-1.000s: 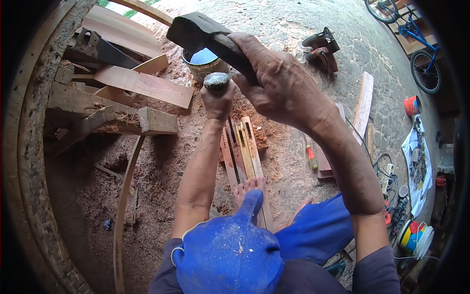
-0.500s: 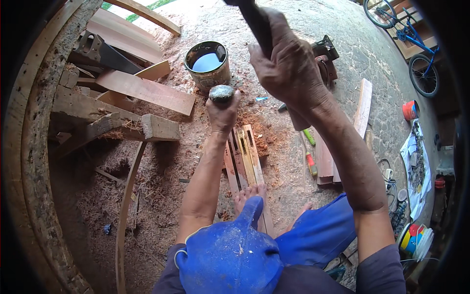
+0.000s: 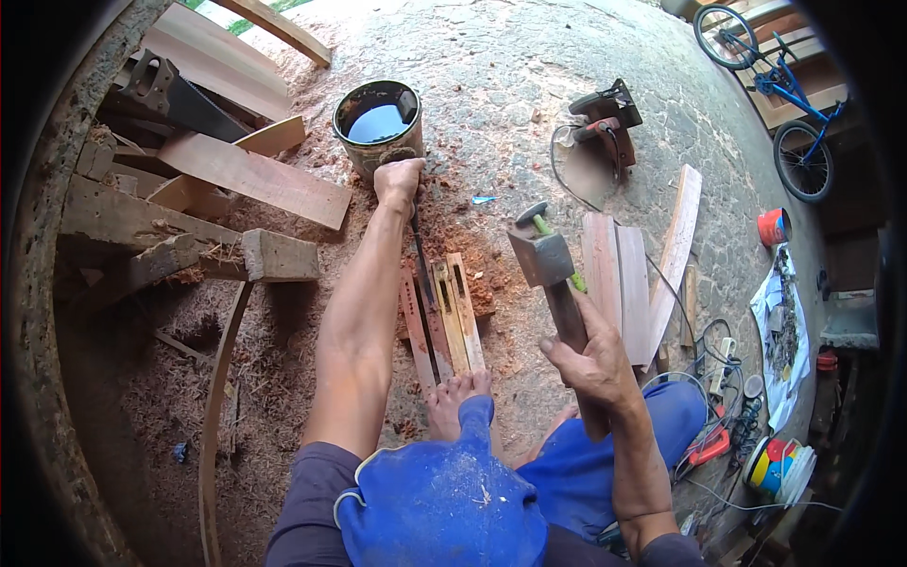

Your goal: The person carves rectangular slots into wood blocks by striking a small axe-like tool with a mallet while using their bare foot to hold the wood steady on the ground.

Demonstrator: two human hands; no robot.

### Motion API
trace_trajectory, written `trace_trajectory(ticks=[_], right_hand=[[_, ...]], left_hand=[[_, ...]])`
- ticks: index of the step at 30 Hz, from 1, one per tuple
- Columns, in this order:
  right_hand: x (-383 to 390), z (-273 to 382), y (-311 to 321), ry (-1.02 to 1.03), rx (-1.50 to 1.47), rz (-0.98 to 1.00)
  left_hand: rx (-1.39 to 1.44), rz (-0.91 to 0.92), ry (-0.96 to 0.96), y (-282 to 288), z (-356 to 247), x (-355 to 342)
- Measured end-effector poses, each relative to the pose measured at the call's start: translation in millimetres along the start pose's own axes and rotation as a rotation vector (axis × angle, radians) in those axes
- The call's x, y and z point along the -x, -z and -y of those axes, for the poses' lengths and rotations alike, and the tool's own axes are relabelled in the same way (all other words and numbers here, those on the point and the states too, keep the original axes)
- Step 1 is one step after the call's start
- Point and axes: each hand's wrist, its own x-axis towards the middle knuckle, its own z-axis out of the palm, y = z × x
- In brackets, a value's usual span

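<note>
- The left hand point(image 3: 399, 184) is closed firmly round the top of a long chisel point(image 3: 421, 253), its dark shaft slanting down toward the wood.
- The right hand point(image 3: 597, 364) is wrapped round the handle of a hammer point(image 3: 542, 257), held up off to the right, its head well apart from the chisel.
- Below the chisel lie narrow strips of wood point(image 3: 465, 321), side by side on the ground, with long slots cut in them; I can't tell whether the chisel's tip sits in a slot.
- A bare foot point(image 3: 457, 395) presses on the near part of those strips.
- Reddish shavings point(image 3: 487, 274) are scattered round their far ends.
- Just beyond the left hand stands a bucket point(image 3: 376, 157) with something shiny inside.
- Over to the right I see loose boards point(image 3: 603, 269), and farther off a power saw point(image 3: 605, 132).
- A handsaw point(image 3: 179, 102) rests among planks at the left; a blue bicycle point(image 3: 792, 87) is at the far right.
</note>
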Motion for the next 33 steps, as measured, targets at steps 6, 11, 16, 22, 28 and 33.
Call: trace_trajectory(ticks=[6, 11, 16, 22, 28, 33], right_hand=[[31, -19, 10, -0.240, -0.078, -0.031], [31, -23, 6, -0.230, -0.187, -0.044], [27, -18, -1, -0.094, -0.146, -0.012], [31, -20, -7, -0.143, -0.122, 0.000], [32, -21, -9, -0.139, -0.066, 0.000], [31, -29, -15, 0.196, 0.107, -0.069]], left_hand=[[-0.117, -0.086, -1.091, 14, 14, 194], [-0.050, 0.825, -0.979, 73, -44, 229], [-0.132, 0.063, -1.071, 41, -56, 210], [-0.154, 0.052, -0.921, 38, -8, 169], [-0.072, 0.016, -0.909, 43, 1, 153], [-0.170, -0.018, -1.038, 48, 14, 168]])
